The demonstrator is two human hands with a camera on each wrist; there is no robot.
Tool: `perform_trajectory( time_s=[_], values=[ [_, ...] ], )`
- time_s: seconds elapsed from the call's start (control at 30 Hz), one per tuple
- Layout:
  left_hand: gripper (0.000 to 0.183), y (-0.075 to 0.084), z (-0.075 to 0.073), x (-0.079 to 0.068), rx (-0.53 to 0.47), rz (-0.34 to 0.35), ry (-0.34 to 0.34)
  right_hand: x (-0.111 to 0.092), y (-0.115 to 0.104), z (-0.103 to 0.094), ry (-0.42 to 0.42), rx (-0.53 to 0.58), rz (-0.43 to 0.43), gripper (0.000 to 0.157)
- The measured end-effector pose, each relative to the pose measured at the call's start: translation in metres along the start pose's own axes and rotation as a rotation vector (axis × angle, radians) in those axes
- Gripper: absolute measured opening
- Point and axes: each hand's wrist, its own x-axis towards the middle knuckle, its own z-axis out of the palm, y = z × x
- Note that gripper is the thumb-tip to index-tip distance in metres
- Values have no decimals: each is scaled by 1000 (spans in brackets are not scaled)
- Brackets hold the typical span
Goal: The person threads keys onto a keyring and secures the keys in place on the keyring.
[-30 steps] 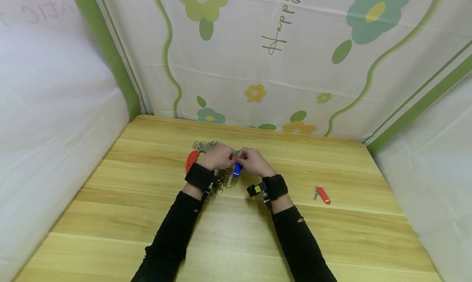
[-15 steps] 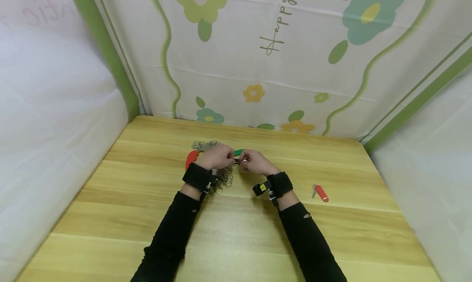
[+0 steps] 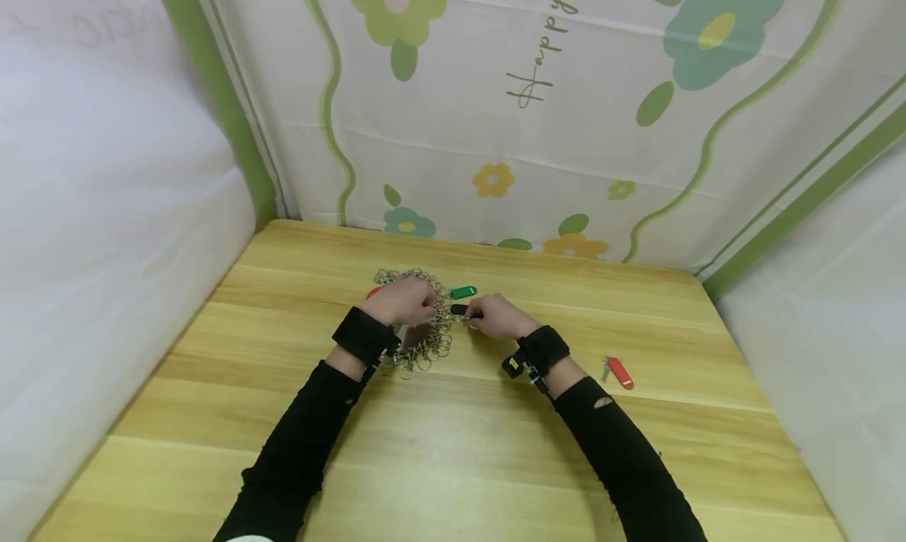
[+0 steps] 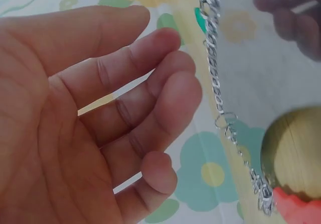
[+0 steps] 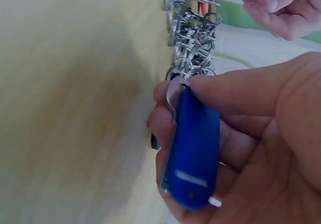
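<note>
My right hand (image 3: 501,318) pinches a blue key tag (image 5: 195,143) between thumb and fingers, at the right edge of a ring-fringed plate; a metal key or clip (image 5: 174,96) shows beside the tag's top. In the head view a dark tag (image 3: 459,310) shows at those fingertips. My left hand (image 3: 403,301) hovers over the shiny plate (image 3: 419,334), its fingers loosely bent and holding nothing. Many small metal rings (image 3: 425,361) line the plate's edge. A green key tag (image 3: 463,292) lies against the rings. The plate's red part (image 3: 373,293) is mostly hidden by my left hand.
A red key tag (image 3: 620,373) with a small key (image 3: 605,369) lies apart on the wooden table (image 3: 453,463), to the right. White cloth walls with flower prints stand behind the table and at both sides.
My left hand has let go at the plate's right edge and moved left. My right hand has drawn slightly right. The blue tag, visible earlier from above, is now hidden in the head view.
</note>
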Motion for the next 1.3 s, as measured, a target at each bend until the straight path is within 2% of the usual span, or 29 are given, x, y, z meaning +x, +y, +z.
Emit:
perform_trajectory(
  time_s=[0.2, 0.43, 0.67, 0.77, 0.93, 1.13, 1.3],
  values=[
    [36, -2, -1, -1, 43, 26, -5, 1, 5, 3, 2, -47, -50, 17],
    [31, 0, -1, 0, 113, 20, -22, 0, 2, 3, 18, -57, -58, 20],
    [37, 0, 4, 1, 183, 47, -13, -13, 2, -5, 17, -115, -89, 18],
    [42, 0, 7, 1, 221, 78, 3, -25, 8, -11, 20, -135, -97, 17],
    [45, 5, 11, 0, 298, 154, 23, -57, 29, -22, 32, -169, -55, 16],
    [44, 11, 17, -1, 239, 212, -11, -97, 63, -31, 70, -216, -4, 14],
    [40, 15, 22, 0, 275, 209, -26, -126, 83, -35, 112, -231, 29, 13]
  ],
)
